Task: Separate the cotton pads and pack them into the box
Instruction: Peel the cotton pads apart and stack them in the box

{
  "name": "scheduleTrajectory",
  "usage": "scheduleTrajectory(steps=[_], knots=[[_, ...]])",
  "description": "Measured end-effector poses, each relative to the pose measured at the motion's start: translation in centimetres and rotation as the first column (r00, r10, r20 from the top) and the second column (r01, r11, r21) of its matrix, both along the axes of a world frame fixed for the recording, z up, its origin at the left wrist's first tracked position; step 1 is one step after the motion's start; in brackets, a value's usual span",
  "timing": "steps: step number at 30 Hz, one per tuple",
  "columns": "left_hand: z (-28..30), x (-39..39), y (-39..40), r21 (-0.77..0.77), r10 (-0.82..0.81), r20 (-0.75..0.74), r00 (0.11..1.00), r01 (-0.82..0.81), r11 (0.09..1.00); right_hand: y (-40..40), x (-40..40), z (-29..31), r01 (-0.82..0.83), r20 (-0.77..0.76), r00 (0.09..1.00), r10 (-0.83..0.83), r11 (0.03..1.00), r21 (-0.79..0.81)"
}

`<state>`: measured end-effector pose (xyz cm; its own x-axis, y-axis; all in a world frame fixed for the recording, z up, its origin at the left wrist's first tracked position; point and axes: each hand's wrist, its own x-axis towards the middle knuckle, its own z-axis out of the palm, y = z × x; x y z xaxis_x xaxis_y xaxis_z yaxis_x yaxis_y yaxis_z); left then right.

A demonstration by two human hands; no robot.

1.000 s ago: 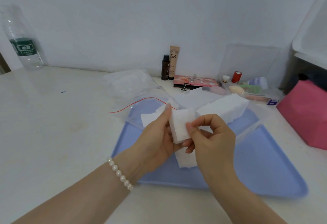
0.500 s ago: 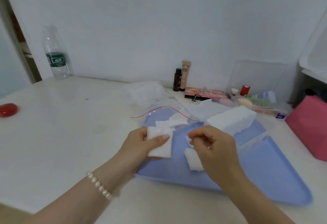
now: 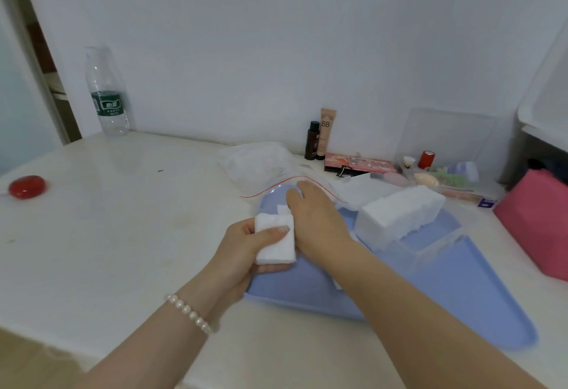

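A small stack of cotton pads (image 3: 274,242) sits pinched in the left hand (image 3: 246,250) over the blue tray's (image 3: 461,296) near-left edge. The right hand (image 3: 316,219), fingers relaxed, reaches farther across the tray. Separating seems underway; next likely means picking loose pads.

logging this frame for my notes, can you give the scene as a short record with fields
left hand: grips a small stack of white square cotton pads
right hand: reaches over the light blue plastic tray, fingers hidden, grasp unclear
large white block of cotton pads: on the tray, right of the hands
clear zip bag with red seal line: behind the tray
surface: white table
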<state>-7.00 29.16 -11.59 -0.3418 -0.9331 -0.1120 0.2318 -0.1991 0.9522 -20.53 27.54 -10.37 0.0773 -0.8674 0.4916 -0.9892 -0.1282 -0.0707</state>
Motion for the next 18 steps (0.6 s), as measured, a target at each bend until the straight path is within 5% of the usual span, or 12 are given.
scheduleTrajectory(steps=[6, 9, 15, 18], knots=[[0.2, -0.1, 0.2, 0.001, 0.000, 0.004, 1.000, 0.000, 1.000, -1.8, -1.4, -0.5, 0.143, -0.018, 0.988, -0.155, 0.859, 0.492], [0.4, -0.2, 0.4, -0.006, -0.007, 0.012, 1.000, 0.008, 1.000, -1.7, -1.5, -1.3, 0.187, -0.077, 0.982, -0.170, 0.892, 0.412], [0.7, -0.2, 0.7, 0.018, 0.000, 0.011, 1.000, 0.000, 1.000, -0.1, -2.0, -0.5, -0.006, -0.006, 1.000, 0.009, 0.927, 0.376], [1.0, -0.1, 0.6, 0.038, 0.000, -0.013, 1.000, 0.001, 0.999, 2.4, -2.7, 0.6, -0.132, 0.201, 0.976, 0.086, 0.964, 0.229]])
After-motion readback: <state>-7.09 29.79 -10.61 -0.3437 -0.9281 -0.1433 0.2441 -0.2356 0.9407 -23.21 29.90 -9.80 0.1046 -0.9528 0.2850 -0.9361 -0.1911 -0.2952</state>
